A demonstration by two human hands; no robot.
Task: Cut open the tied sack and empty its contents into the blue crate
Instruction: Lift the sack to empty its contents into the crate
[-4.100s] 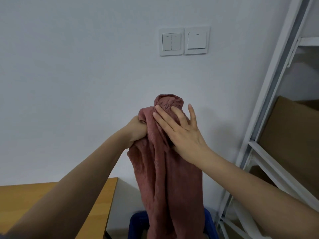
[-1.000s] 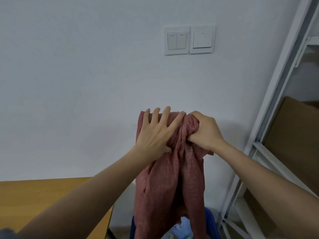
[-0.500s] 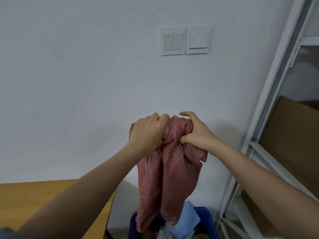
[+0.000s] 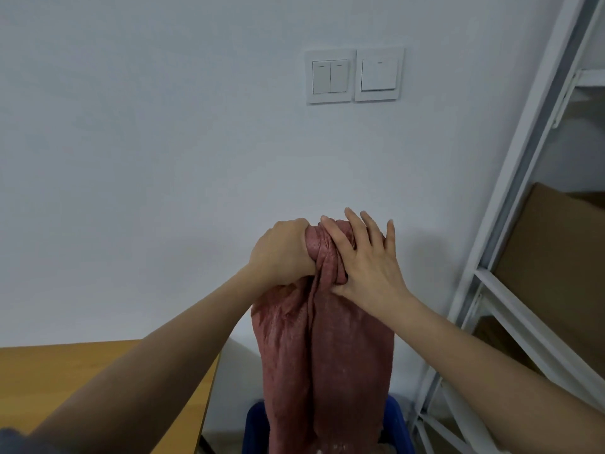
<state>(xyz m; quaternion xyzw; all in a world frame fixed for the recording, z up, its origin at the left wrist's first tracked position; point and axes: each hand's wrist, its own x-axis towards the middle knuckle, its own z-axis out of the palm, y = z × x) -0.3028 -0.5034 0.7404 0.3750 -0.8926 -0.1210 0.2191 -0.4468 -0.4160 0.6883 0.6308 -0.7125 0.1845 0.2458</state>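
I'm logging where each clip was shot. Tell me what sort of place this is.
Probably a storeroom or back room. A white metal shelving rack holds a cardboard box, wall switches sit on a bare painted wall, and a wooden table stands beside a blue crate.

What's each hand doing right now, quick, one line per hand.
Left hand: closed in a fist on the bunched top of the red sack.
Right hand: open, fingers spread, palm pressed flat against the sack's top.
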